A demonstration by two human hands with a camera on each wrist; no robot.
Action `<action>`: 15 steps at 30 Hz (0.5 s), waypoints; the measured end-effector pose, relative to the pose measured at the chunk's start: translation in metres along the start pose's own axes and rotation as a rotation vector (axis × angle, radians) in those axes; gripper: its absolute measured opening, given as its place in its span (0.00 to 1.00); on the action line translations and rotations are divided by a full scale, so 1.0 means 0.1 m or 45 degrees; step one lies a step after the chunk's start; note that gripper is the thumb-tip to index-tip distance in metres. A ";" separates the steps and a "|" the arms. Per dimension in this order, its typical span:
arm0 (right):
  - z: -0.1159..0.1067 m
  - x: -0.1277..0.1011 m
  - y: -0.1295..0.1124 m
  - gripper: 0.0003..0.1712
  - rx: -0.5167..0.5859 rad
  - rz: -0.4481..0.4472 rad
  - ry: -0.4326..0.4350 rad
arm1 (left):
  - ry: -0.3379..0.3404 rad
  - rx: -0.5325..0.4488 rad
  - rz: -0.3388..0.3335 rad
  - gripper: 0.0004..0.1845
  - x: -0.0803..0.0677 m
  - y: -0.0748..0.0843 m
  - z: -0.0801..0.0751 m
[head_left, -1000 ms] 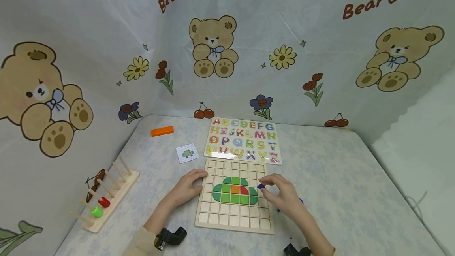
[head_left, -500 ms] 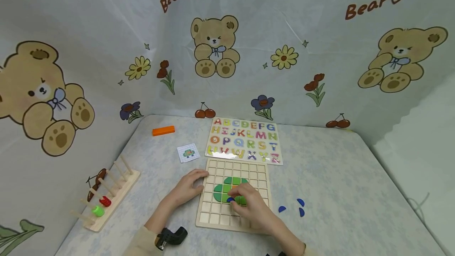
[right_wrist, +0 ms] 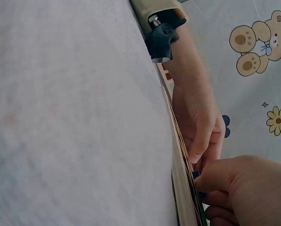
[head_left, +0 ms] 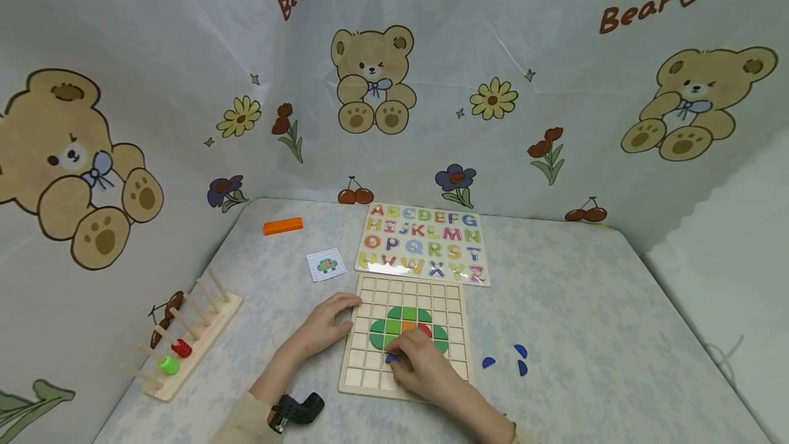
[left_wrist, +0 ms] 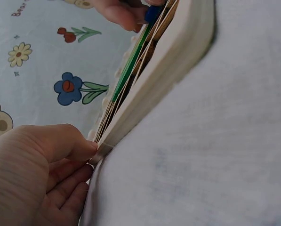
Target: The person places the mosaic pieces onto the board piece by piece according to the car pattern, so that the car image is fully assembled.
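a green, rounded figure with an orange square and a red piece at its middle is already laid in the wooden grid board (head_left: 407,290), a little below centre in the head view. a small blue piece (head_left: 391,359) is being set into a cell just under the figure's lower left edge, pinched in the curled fingers of the right hand (head_left: 425,368). three more blue pieces (head_left: 508,358) lie loose on the desk (head_left: 585,321) to the right of the board, so by the look of it the picture is judged mostly built, with these left to place. the left hand (head_left: 323,327) rests on the board's left edge, its fingers nearly straight, holding nothing. the board is pale, smooth wood cut into square cells; the pieces are flat and painted, square or quarter-round. the desk is covered in a soft, faintly mottled cloth.
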State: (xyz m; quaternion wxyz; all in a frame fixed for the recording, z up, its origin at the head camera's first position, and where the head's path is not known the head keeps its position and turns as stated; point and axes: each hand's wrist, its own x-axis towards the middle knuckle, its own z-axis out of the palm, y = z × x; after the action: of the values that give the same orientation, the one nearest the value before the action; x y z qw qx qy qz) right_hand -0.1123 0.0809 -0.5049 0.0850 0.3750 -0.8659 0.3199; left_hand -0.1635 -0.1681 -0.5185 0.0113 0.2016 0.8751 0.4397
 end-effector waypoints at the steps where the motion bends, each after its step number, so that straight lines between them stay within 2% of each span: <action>1: 0.01 0.00 0.00 0.09 -0.010 -0.011 0.006 | 0.000 -0.004 -0.002 0.23 0.00 0.00 0.00; 8: 0.02 0.00 0.01 0.09 -0.054 -0.041 0.021 | -0.015 -0.017 -0.021 0.23 0.00 0.01 0.00; 15: 0.03 0.01 0.01 0.09 -0.027 -0.039 0.038 | -0.021 -0.037 -0.039 0.23 -0.01 0.01 -0.01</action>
State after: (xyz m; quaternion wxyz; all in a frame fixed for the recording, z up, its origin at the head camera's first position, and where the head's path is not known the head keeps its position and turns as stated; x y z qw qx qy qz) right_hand -0.1136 0.0790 -0.5077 0.1068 0.3824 -0.8622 0.3148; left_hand -0.1630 -0.1684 -0.5177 0.0281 0.1916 0.8716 0.4504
